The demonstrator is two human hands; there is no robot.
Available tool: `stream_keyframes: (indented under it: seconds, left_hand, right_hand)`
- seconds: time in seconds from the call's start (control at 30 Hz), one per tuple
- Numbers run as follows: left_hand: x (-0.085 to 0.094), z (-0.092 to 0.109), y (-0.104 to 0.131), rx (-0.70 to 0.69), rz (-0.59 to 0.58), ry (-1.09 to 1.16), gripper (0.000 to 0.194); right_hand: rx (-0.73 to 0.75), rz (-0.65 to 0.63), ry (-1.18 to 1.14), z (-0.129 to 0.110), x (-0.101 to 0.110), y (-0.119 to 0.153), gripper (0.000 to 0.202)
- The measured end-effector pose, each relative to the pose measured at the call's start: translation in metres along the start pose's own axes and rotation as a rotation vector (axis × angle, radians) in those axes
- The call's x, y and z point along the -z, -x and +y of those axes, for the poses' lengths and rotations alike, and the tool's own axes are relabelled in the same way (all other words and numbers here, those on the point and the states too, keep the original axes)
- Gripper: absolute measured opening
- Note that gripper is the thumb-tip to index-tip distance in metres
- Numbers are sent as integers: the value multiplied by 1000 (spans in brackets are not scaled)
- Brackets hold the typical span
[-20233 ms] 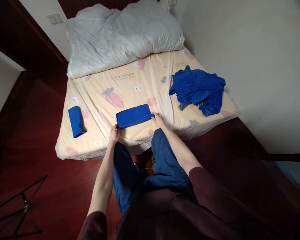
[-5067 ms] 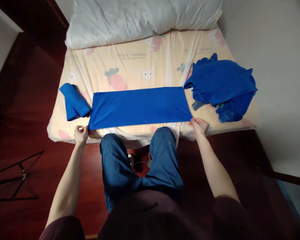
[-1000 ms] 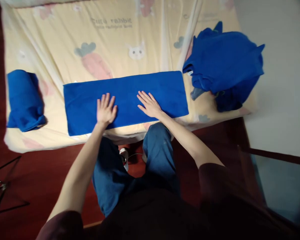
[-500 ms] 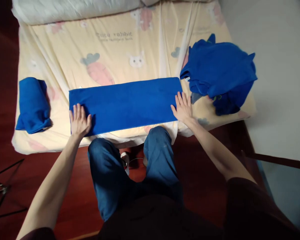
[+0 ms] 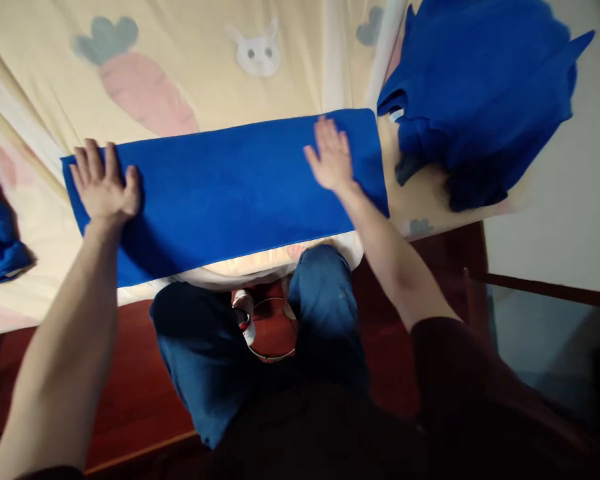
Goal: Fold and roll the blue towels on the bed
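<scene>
A blue cloth (image 5: 230, 193), folded into a long flat strip, lies across the bed in front of my knees. My left hand (image 5: 105, 187) is over its left end, fingers spread and palm down. Toward the right end, my right hand (image 5: 331, 157) is stretched out over the cloth, slightly blurred, its fingers extended. Neither hand grips anything. Whether the right palm presses on the fabric I cannot tell.
A heap of blue cloth (image 5: 485, 87) with a small white label lies at the right. Another blue bundle (image 5: 0, 233) is cut off at the left edge. The bedsheet (image 5: 290, 93) carries carrot and rabbit prints. A pale wall (image 5: 570, 220) borders the right side.
The view has come closer to the bed. My right hand has moved inward from the cloth's right edge, and my left hand has slid farther up its left end.
</scene>
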State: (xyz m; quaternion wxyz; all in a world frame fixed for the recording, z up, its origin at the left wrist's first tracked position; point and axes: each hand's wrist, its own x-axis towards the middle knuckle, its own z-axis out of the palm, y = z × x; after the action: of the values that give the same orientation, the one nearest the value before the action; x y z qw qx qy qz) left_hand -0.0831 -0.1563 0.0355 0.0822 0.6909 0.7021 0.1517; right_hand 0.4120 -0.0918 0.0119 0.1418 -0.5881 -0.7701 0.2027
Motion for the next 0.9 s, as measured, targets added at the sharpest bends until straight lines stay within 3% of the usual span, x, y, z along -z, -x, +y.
stream_keyframes:
  seconds: [0.1,0.17,0.23,0.3,0.37,0.5,0.6,0.7,0.8,0.9]
  left_hand:
    - [12,-32,-3,15,-4,-41,98]
    - [13,-36,-1,57,11,-31,110]
    - [14,-28,4,84,31,-12,118]
    - [19,-10,18,66,41,13,111]
    - [28,15,45,30,28,47,93]
    - [46,69,139,-32,-158,85,69]
    - [53,105,224,-27,-232,62,57]
    - [54,134,288,79,-106,28,53]
    - [55,155,325,162,8,-14,56]
    - [56,167,343,144,-5,-42,59]
  right_hand:
    - [-151,-5,182,63,48,10,64]
    - [-181,1,261,79,61,15,61]
    - [-213,5,316,74,63,17,59]
    - [-261,-10,361,55,61,20,58]
    - [-263,-26,379,26,61,26,63]
    - [-196,46,142,-49,68,66,73]
    - [-260,134,-359,-115,53,130,58]
    - [-334,162,-1062,-174,14,204,43]
    - [-524,-9,-1566,-210,-25,254,24]
    - [-655,11,-1801,-221,-40,268,8]
